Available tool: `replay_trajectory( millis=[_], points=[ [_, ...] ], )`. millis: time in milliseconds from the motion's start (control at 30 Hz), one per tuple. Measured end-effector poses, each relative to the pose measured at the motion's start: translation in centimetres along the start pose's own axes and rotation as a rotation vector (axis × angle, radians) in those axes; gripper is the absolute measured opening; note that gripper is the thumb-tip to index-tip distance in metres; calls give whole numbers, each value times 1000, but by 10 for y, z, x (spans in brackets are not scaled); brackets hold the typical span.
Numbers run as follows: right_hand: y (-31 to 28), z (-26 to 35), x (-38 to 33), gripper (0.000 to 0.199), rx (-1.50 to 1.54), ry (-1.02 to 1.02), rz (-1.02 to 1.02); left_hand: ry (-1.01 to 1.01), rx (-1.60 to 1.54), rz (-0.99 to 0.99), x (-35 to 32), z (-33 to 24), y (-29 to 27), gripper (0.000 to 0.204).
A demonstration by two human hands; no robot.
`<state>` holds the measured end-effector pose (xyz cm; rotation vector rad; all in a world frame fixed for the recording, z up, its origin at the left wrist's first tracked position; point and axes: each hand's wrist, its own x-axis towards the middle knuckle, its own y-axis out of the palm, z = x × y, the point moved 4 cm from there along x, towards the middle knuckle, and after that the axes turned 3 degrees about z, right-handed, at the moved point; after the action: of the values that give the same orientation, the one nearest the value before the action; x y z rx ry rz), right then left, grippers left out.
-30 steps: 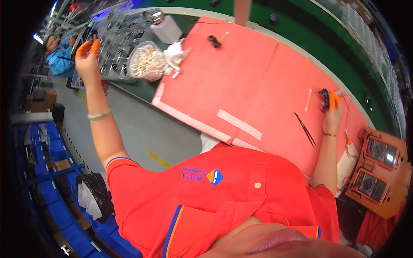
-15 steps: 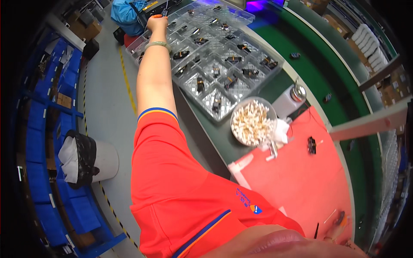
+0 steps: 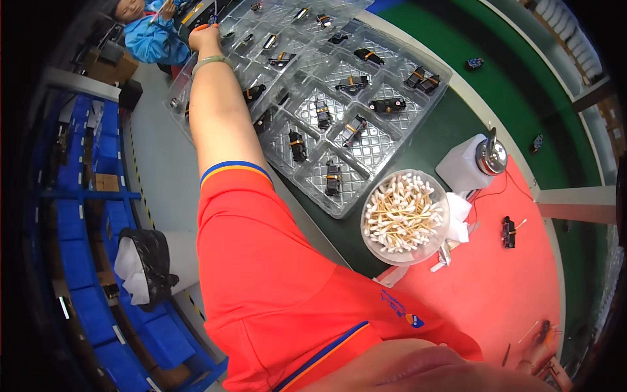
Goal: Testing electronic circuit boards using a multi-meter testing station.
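My left arm stretches far across a clear compartment tray (image 3: 375,176). Orange covers the fingertips of my left hand (image 3: 206,39), which is closed at the tray's far left end; what it grips, beside something dark, is too small to make out. Small black parts with tan bands (image 3: 333,178) lie in the tray's compartments. At the lower right rim a blurred skin-coloured shape (image 3: 543,353), perhaps my right hand, shows beside something dark and orange; its fingers cannot be told. On the red mat (image 3: 450,294) lies a black part (image 3: 508,232) with a cotton swab against it.
A round tub of cotton swabs (image 3: 401,212) stands near a white metal-topped bottle (image 3: 467,163) and white tissue (image 3: 457,212). More parts sit on the green belt (image 3: 509,98) to the right. Left are a lined bin (image 3: 183,258), blue shelf boxes (image 3: 68,228) and a person in blue (image 3: 153,42).
My view has shifted, so the tray, tub and mat appear larger and the person in blue shows more. My left hand stays closed at the tray's far end.
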<state>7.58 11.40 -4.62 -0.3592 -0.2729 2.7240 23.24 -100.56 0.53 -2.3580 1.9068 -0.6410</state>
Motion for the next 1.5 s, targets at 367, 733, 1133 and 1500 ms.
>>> replay_trajectory(
  millis=[367,733,1133,1500],
  points=[
    [-21,-21,20,42,43,1,111,103,-638,97,9,-48,-17,18],
    [-27,-29,19,30,252,-135,446,627,-1142,700,-229,-302,-137,14],
    [-26,-24,22,23,789,49,714,1797,-354,1798,-766,-353,-143,30],
    [-1,46,111,26,973,-167,529,978,202,1329,-934,-299,94,43]
  ],
)
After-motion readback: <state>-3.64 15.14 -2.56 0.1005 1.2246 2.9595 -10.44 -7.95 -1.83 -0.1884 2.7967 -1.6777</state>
